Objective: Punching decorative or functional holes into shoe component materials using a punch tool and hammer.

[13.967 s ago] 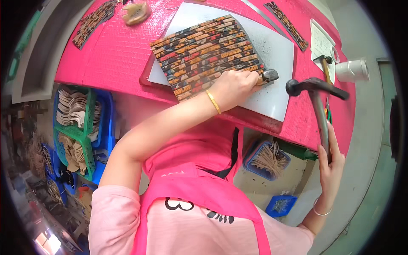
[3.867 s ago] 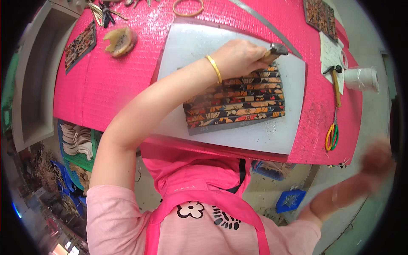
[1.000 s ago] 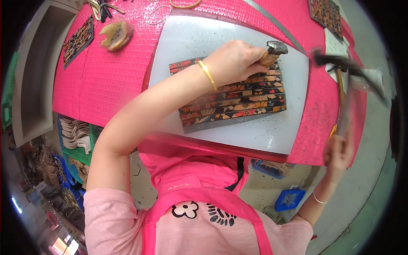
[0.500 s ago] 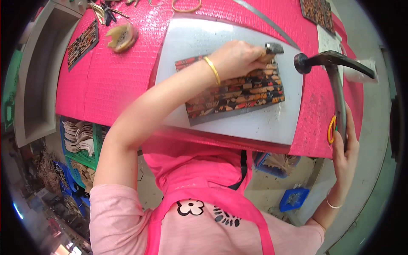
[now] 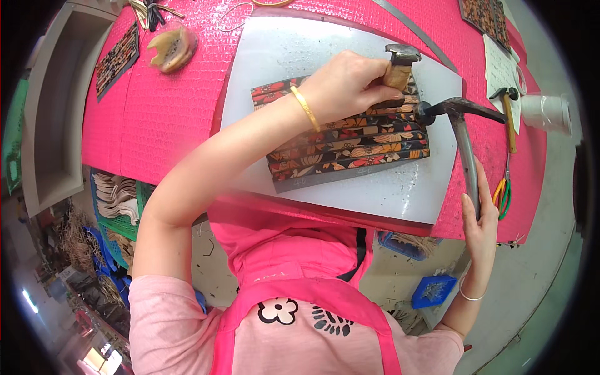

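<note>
My left hand is closed around a short tool with a tan wrapped body and a flat metal top. Its lower end is hidden by my fingers, above the right part of a stack of floral-patterned strips on dark grey backing. These strips lie on a white board. In my right hand is the metal handle of a hammer. The hammer's round black face is beside the strips' right edge, below and right of the tool; whether it touches them I cannot tell.
Right of the board lie a small wooden-handled hammer, yellow-and-green-handled scissors, a paper sheet and a white tub. A metal strip crosses the far side. Far left are a yellowish jagged-rimmed cup and another patterned piece.
My right hand has brought the hammer leftward, close to the strips. The tool in my left hand now shows more of its body, its metal top raised. The view has shifted slightly.
</note>
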A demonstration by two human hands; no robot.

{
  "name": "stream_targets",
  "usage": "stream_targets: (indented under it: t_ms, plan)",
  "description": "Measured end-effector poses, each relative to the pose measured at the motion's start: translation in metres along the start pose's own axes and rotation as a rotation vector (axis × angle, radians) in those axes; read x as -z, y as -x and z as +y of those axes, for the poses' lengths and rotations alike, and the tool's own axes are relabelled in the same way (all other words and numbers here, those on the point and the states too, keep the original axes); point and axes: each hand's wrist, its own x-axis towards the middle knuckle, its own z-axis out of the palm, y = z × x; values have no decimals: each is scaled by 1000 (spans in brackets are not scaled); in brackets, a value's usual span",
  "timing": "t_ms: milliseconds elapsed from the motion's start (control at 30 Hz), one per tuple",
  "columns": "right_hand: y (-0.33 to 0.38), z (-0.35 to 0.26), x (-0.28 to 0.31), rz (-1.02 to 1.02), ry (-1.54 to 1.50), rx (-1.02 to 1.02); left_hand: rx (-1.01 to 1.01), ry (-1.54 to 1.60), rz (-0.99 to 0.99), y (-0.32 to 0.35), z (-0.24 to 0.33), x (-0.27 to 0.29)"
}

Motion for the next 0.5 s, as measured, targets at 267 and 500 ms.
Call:
stream_targets:
  t_ms: [267,500]
  plan:
    - [4,11,-5,-19,-37,-58,-48,-43,-12,1,-8,-6]
    - [16,3,43,373,-278,-18,-147,-123,11,3,-4,-9]
